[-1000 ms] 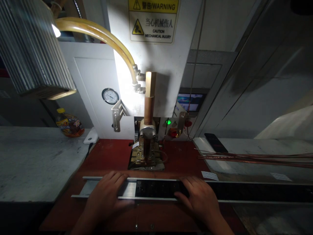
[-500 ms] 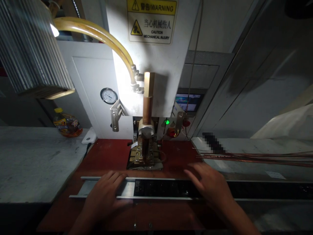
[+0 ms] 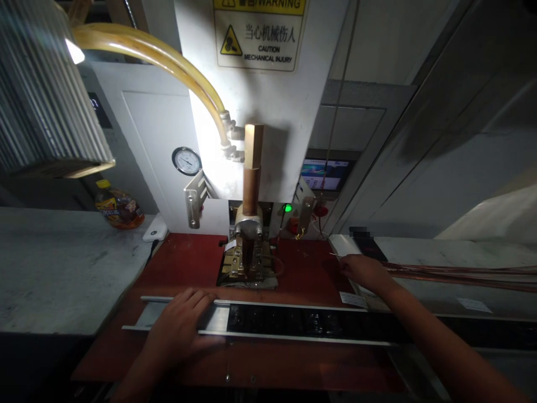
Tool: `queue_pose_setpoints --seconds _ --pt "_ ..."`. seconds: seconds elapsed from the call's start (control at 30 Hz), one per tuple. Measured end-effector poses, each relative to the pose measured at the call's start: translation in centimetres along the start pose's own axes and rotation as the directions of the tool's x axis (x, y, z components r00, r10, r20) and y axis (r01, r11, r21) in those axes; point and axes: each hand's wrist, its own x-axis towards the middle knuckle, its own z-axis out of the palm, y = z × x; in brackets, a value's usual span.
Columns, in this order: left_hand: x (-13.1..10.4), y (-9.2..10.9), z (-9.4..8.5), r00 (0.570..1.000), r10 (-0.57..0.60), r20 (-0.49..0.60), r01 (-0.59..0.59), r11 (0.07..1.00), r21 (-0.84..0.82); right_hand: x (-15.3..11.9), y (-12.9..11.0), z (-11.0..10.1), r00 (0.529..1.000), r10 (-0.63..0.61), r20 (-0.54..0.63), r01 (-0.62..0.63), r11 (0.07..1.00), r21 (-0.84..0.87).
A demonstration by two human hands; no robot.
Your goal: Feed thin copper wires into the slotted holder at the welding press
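My left hand (image 3: 180,319) is wrapped across a long U-shaped aluminium channel (image 3: 218,322), fingers over its far edge and thumb at the near side. Inside the channel a row of shiny black pieces (image 3: 293,322) runs to the right. My right hand (image 3: 364,271) is closed at the ends of a bundle of thin copper-coloured wires (image 3: 440,272). A thin tip pokes out left of its fingers; how many wires they pinch is hidden. Behind the channel stands a press head with a brass rod (image 3: 251,190) above a clamp fixture (image 3: 247,260).
A red plate (image 3: 302,268) lies under the channel. A drink bottle (image 3: 119,207) and a small white box (image 3: 155,228) stand at the left. A lamp housing (image 3: 50,106) and yellow hoses (image 3: 155,53) hang upper left. A paper label (image 3: 353,299) lies near my right forearm.
My right hand has left the channel and moved up and right to the copper wires, closing there. My left hand stays on the channel. The view has shifted slightly.
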Motion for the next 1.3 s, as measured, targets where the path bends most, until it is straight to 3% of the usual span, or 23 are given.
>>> queue_pose_setpoints --seconds 0.27,0.43,0.6,0.8,0.9,1.07,1.3 --pt "0.2 0.2 -0.3 0.999 -0.027 0.028 0.027 1.000 -0.004 0.4 0.8 1.1 0.982 -0.178 -0.056 0.176 0.984 -0.030" --pt "0.5 0.3 -0.7 0.999 -0.022 0.037 0.023 1.000 -0.020 -0.6 0.6 0.8 0.971 -0.220 -0.093 0.218 0.975 -0.028" --pt "0.6 0.4 -0.9 1.000 -0.003 0.016 0.004 0.999 -0.041 -1.8 0.3 0.6 0.978 -0.176 -0.108 0.177 0.984 0.002" --pt "1.0 0.7 -1.7 0.990 -0.046 0.130 0.057 0.995 -0.080 -3.2 -0.4 1.1 0.992 -0.051 -0.113 0.058 0.997 0.059" --pt "1.2 0.8 -1.9 0.981 -0.089 0.174 0.104 0.992 -0.077 -4.3 -1.5 1.1 0.985 -0.040 -0.166 0.062 0.990 0.127" --pt "1.2 0.9 -2.1 0.978 -0.097 0.186 0.109 0.993 -0.055 -5.9 -5.1 0.1 0.924 -0.091 -0.371 0.228 0.911 0.343" --pt "1.1 1.0 -2.2 0.976 -0.086 0.199 0.102 0.992 -0.069 -7.5 -10.6 -2.0 0.878 -0.131 -0.461 0.358 0.818 0.450"
